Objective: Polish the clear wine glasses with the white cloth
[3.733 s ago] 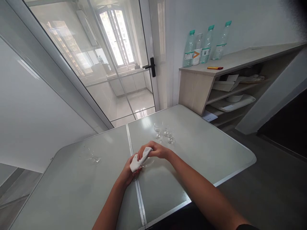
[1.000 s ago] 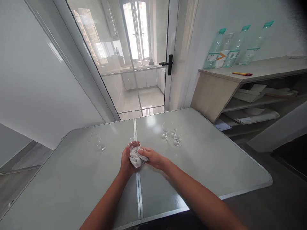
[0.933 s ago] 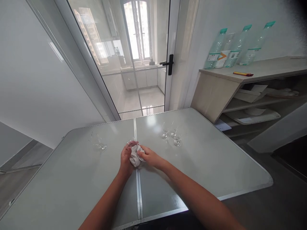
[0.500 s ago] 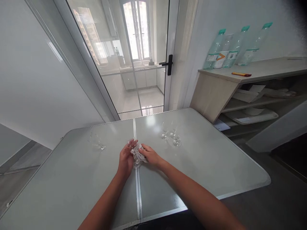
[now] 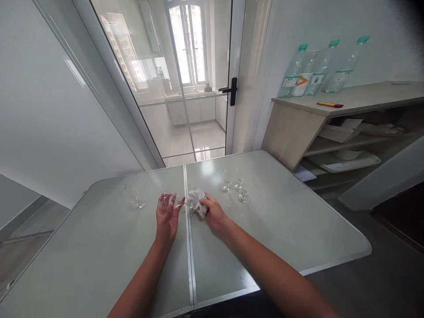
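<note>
Above the middle of the table, my left hand (image 5: 168, 218) is closed around the bowl of a clear stemmed glass (image 5: 172, 201). The glass lies tilted on its side, its stem pointing right. My right hand (image 5: 213, 211) grips a crumpled pale cloth (image 5: 198, 203), which covers the foot end of that glass. To the right of my hands stand three more stemmed glasses: one at the left (image 5: 227, 181), one behind (image 5: 238, 180) and one in front (image 5: 244, 192). Clear glassware (image 5: 137, 201) also stands to the left; its outline is faint.
A metal seam (image 5: 190, 265) runs across the grey-green table (image 5: 281, 221). Beyond it is a glass door (image 5: 195, 115) with a black handle (image 5: 233, 91). At the right, a wooden shelf unit (image 5: 288, 132) bears several plastic bottles (image 5: 318, 73) and a yellow-red packet (image 5: 330, 104).
The held glass has gone from nearly upright to lying sideways. My left hand has shifted left around its bowl, and the cloth has moved from the bowl to the foot end.
</note>
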A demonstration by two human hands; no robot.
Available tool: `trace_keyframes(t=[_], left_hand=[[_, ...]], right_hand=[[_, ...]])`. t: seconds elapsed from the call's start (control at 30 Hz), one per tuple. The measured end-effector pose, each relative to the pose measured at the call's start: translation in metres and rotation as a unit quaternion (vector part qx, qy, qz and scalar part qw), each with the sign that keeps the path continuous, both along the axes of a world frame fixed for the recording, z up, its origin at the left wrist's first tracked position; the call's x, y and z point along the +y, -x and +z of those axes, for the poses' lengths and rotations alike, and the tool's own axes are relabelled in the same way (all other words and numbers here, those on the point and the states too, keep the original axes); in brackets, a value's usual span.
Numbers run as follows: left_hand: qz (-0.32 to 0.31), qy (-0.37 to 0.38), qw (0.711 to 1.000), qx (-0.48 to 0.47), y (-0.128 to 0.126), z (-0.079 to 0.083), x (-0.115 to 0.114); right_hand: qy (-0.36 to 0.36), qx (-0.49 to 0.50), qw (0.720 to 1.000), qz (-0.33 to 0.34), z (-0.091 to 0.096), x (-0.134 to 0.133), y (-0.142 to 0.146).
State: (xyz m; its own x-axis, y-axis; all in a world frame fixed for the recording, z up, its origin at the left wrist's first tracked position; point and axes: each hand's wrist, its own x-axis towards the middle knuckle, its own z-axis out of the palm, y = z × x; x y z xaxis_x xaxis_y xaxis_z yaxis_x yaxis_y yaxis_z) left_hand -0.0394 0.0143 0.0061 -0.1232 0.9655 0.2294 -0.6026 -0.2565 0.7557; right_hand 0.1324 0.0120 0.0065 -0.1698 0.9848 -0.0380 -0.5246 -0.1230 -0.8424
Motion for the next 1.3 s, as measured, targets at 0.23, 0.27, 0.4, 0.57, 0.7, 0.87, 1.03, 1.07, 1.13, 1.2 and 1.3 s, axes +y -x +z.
trace_keyframes(t=[0.23, 0.27, 0.4, 0.57, 0.7, 0.87, 1.03, 1.07, 1.13, 1.2, 1.3], left_hand=[[0.045, -0.037, 0.997, 0.044, -0.01, 0.012, -0.007], [0.038, -0.037, 0.997, 0.049, -0.01, 0.012, -0.007], [-0.018, -0.039, 0.997, 0.069, -0.01, 0.008, -0.007], [0.022, -0.057, 0.996, 0.065, -0.004, 0.004, -0.001], [0.003, -0.056, 0.996, 0.071, -0.002, 0.003, 0.0], [-0.044, -0.05, 0.993, 0.095, -0.004, 0.004, -0.002], [0.024, -0.063, 0.995, 0.078, 0.004, 0.004, 0.004], [0.032, -0.062, 0.994, 0.08, 0.005, 0.004, 0.006], [0.049, -0.058, 0.993, 0.089, 0.006, 0.003, 0.007], [0.062, -0.056, 0.991, 0.103, 0.004, 0.003, 0.006], [0.069, -0.058, 0.988, 0.124, -0.001, 0.002, 0.002]], right_hand=[[0.054, 0.049, 0.997, 0.034, 0.0, -0.003, 0.007], [0.05, 0.053, 0.997, 0.023, 0.001, -0.003, 0.006], [0.046, 0.075, 0.996, -0.001, 0.008, -0.004, 0.004], [0.092, 0.04, 0.993, 0.054, 0.005, -0.004, 0.004], [0.082, 0.028, 0.996, 0.027, 0.0, -0.001, 0.003], [0.04, -0.024, 0.998, 0.04, 0.0, 0.001, 0.002], [0.017, -0.158, 0.986, 0.041, -0.001, 0.0, -0.005], [0.009, -0.177, 0.984, 0.026, -0.001, -0.001, -0.006], [-0.032, -0.232, 0.972, -0.029, 0.0, -0.003, -0.008], [-0.113, -0.315, 0.938, -0.089, 0.003, -0.008, -0.008], [-0.25, -0.456, 0.848, -0.102, 0.009, -0.017, -0.005]])
